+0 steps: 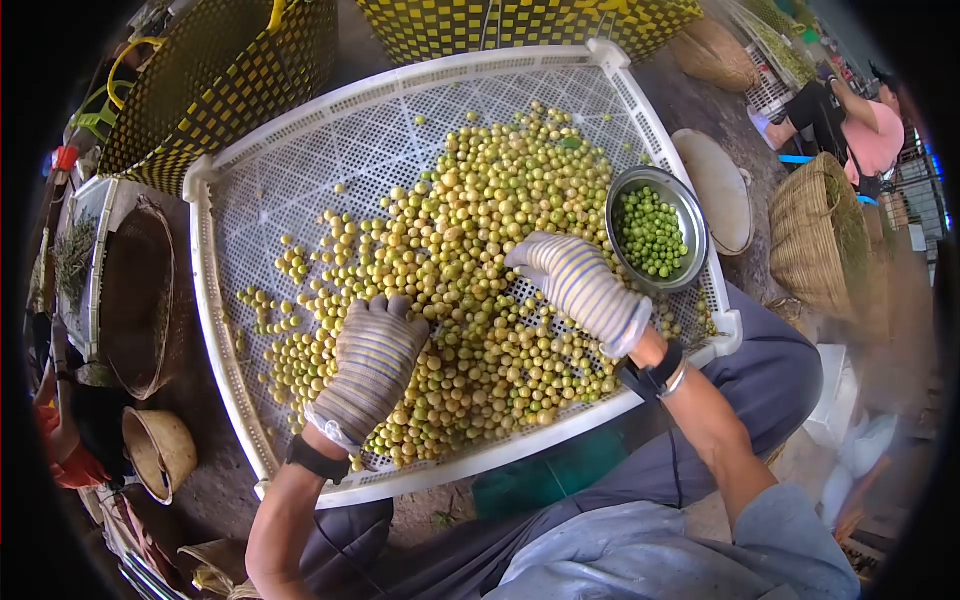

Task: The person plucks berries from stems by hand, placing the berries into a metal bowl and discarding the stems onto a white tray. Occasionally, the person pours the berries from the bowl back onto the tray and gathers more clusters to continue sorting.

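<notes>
A white perforated tray holds a broad spread of small round yellow-green fruits. My left hand, in a striped knit glove, rests on the fruits left of the middle, its fingers bent and apart, with nothing visible in them. Further right, my right hand, gloved alike, reaches in over the fruits, fingertips pointing left; its fingers are together and whatever they may hold is hidden. Just beyond that hand, a metal bowl of greener fruits stands on the tray's right side.
Yellow-and-black woven baskets stand behind the tray. A wicker basket and a seated person in pink are at the right. At the left are a dark round basket and a small tan bucket.
</notes>
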### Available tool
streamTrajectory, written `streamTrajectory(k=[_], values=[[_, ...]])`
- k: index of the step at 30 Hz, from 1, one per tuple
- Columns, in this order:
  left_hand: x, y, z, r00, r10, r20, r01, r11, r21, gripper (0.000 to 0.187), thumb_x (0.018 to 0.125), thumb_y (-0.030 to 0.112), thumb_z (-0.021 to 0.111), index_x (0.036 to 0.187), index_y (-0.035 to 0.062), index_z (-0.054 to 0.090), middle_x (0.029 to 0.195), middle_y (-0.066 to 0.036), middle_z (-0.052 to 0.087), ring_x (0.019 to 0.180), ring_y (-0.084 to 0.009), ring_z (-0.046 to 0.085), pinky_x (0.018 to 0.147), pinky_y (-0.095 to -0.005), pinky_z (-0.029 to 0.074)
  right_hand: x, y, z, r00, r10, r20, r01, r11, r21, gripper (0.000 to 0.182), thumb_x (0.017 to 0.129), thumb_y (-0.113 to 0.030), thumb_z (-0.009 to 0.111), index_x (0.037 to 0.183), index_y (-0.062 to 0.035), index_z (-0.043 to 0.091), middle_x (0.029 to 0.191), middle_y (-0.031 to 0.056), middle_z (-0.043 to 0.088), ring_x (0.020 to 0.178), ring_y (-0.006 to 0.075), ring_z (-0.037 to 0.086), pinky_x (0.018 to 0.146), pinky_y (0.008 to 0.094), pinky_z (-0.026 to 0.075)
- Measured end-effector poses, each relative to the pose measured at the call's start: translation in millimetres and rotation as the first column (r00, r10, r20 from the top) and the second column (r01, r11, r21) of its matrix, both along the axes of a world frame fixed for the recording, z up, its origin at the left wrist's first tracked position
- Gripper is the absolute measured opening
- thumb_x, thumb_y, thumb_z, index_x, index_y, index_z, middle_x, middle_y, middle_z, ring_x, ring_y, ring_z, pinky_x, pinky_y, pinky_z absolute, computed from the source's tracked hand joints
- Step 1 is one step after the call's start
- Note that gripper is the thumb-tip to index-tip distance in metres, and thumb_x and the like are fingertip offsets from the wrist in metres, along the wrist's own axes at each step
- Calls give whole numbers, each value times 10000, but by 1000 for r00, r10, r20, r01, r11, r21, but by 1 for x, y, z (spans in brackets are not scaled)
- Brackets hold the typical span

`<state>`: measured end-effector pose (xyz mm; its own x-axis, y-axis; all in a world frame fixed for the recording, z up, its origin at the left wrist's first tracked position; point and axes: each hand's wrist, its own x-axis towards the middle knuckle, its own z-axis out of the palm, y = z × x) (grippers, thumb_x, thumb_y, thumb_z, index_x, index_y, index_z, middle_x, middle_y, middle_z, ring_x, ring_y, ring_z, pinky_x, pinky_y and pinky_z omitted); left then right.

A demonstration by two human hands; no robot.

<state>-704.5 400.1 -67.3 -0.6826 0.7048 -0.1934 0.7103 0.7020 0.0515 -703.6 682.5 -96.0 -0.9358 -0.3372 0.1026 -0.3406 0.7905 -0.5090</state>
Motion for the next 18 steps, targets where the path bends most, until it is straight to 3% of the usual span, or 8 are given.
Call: streamTrajectory(k=[3, 5, 7, 9, 11, 12, 14, 18], values=[[-5, 18, -12, 999, 19, -40, -13, 991, 135, 328, 875, 181, 694, 1200, 140, 673, 1094, -115, 639, 1030, -287, 599, 896, -433, 469, -6, -9, -7, 990, 47, -135, -38, 997, 65, 124, 855, -48, 627, 962, -62, 689, 904, 143, 675, 783, 343, 668, 701, 460, 553], [-2, 34, -18, 998, 49, -50, -36, 971, 236, 401, 875, 194, 703, 1268, 143, 642, 1082, -120, 634, 1025, -291, 593, 895, -432, 467, -3, -16, -8, 997, -77, -24, 80, 963, 257, 132, 847, -57, 646, 970, -53, 692, 933, 155, 674, 802, 346, 672, 708, 466, 554], [0, 44, -25, 1000, 1, -26, 7, 959, 285, 528, 869, 260, 727, 1365, 158, 576, 1072, -122, 625, 991, -291, 591, 898, -434, 467, 2, -12, 4, 996, -85, -13, 85, 952, 294, 122, 868, -157, 706, 923, -56, 666, 918, 146, 673, 824, 357, 672, 746, 467, 545], [9, 42, -34, 997, -59, -57, 71, 969, 237, 531, 838, 306, 745, 1327, 155, 603, 1090, -105, 623, 983, -283, 592, 902, -434, 466, 6, -2, 16, 978, 21, 210, -98, 926, 365, 142, 871, -180, 708, 918, -54, 662, 903, 148, 676, 812, 351, 673, 745, 468, 546], [19, 38, -25, 982, -185, 44, 163, 940, 300, 493, 829, 290, 737, 1291, 158, 627, 1097, -93, 620, 946, -281, 598, 894, -445, 468, 5, 2, 11, 976, 31, 213, -98, 945, 311, 127, 875, -154, 706, 941, -51, 672, 885, 145, 675, 796, 351, 670, 742, 458, 546], [22, 35, -15, 964, -249, 97, 224, 949, 221, 440, 813, 245, 737, 1238, 164, 661, 1104, -95, 638, 933, -280, 615, 880, -446, 481, 2, -1, 9, 994, 12, 111, -36, 976, 215, 123, 877, -131, 702, 968, -53, 677, 893, 145, 674, 797, 346, 669, 745, 447, 546], [30, 29, -10, 967, -249, 59, 228, 944, 240, 417, 814, 224, 731, 1222, 166, 671, 1119, -106, 645, 934, -284, 626, 870, -455, 488, -6, -10, 2, 1000, -23, 11, 23, 999, 36, 161, 885, -70, 687, 1045, -59, 685, 928, 141, 667, 808, 333, 669, 751, 420, 545], [29, 15, -11, 986, -165, 37, 141, 922, 360, 373, 816, 156, 712, 1188, 159, 689, 1097, -124, 676, 955, -311, 648, 843, -456, 506, -15, -22, -14, 1000, -15, 7, 14, 991, 134, 204, 865, -97, 703, 1062, -53, 679, 970, 138, 662, 835, 354, 675, 759, 433, 553]])
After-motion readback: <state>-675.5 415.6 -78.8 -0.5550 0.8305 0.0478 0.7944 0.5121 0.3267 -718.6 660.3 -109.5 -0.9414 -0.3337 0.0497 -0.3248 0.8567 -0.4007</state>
